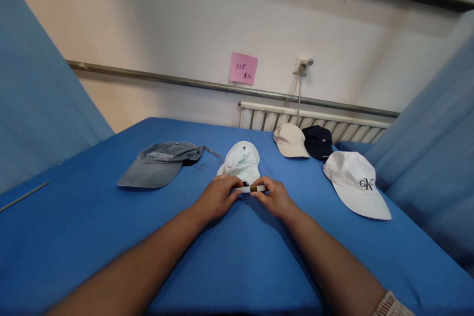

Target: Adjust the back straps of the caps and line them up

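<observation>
A white cap [242, 160] lies on the blue table cover [92, 227] straight ahead, its back turned toward me. Its white rear strap [249, 189] with a small brass buckle is stretched between my two hands. My left hand [216, 198] pinches the strap's left end. My right hand [276, 198] pinches the right end beside the buckle. Both hands rest low on the cloth, fingers closed round the strap.
A grey cap [160, 163] lies left of the white one. A beige cap [290, 140] and a dark navy cap [318, 142] sit at the back right. A white cap with a black logo [354, 183] lies on the right. A pink note [243, 68] hangs on the wall.
</observation>
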The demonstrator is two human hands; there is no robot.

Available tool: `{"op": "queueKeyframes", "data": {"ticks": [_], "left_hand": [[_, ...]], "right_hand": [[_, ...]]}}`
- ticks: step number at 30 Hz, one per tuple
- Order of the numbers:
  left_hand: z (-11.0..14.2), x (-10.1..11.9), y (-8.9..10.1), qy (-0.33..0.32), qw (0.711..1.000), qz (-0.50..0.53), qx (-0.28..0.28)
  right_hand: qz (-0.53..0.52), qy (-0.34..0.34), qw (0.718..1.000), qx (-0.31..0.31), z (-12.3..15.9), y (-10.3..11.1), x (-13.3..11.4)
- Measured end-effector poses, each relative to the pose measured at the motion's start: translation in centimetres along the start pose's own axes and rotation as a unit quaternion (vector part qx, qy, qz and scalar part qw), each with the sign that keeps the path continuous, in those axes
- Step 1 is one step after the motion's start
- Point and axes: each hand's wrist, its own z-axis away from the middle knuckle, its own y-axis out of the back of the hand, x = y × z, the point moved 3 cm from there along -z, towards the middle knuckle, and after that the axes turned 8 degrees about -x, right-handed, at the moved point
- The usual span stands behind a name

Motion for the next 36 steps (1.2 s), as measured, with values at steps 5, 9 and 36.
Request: {"op": "queueKeyframes", "data": {"ticks": [5, 9, 36], "left_hand": [[-0.4, -0.1, -0.8, 0.010, 1.000, 0.027, -0.003], [-0.4, 0.3, -1.1, 0.003, 0.998, 0.055, 0.016], [-0.6, -4.2, 0.4, 0.086, 0.993, 0.075, -0.025]], "right_hand": [[-0.004, 0.003, 1.000, -0.005, 0.0, 0.0, -0.3], [0.011, 0.031, 0.999, -0.003, -0.1, 0.0, -0.5], [-0.035, -0.022, 0.997, 0.060, -0.5, 0.5, 0.2]]}}
